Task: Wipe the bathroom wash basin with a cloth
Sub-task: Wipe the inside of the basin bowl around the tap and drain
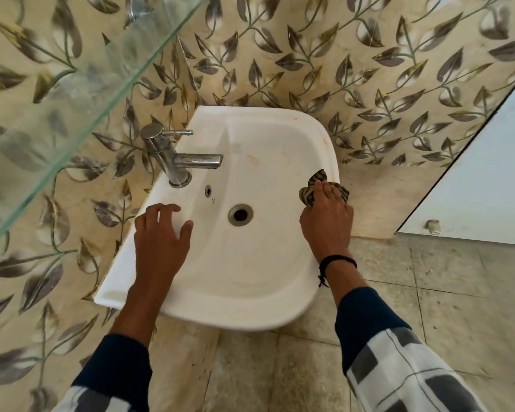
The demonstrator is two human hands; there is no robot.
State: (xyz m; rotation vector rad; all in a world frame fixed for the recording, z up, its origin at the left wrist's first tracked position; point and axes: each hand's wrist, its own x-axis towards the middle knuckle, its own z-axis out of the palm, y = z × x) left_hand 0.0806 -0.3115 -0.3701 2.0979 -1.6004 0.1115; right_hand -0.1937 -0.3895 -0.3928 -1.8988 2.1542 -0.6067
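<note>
A white wash basin (250, 278) is fixed to the leaf-patterned wall, with a round drain (240, 214) in its bowl and faint orange stains near its far rim. My right hand (327, 221) presses a striped grey cloth (317, 177) flat against the basin's right rim, fingers straight on top of it. My left hand (161, 233) rests on the basin's left ledge with spread fingers, holding nothing.
A chrome tap (176, 157) stands on the left ledge, its spout over the bowl. A glass shelf (72, 93) juts out above at the upper left. A white door panel (473, 179) is at the right, above a tiled floor (428, 292).
</note>
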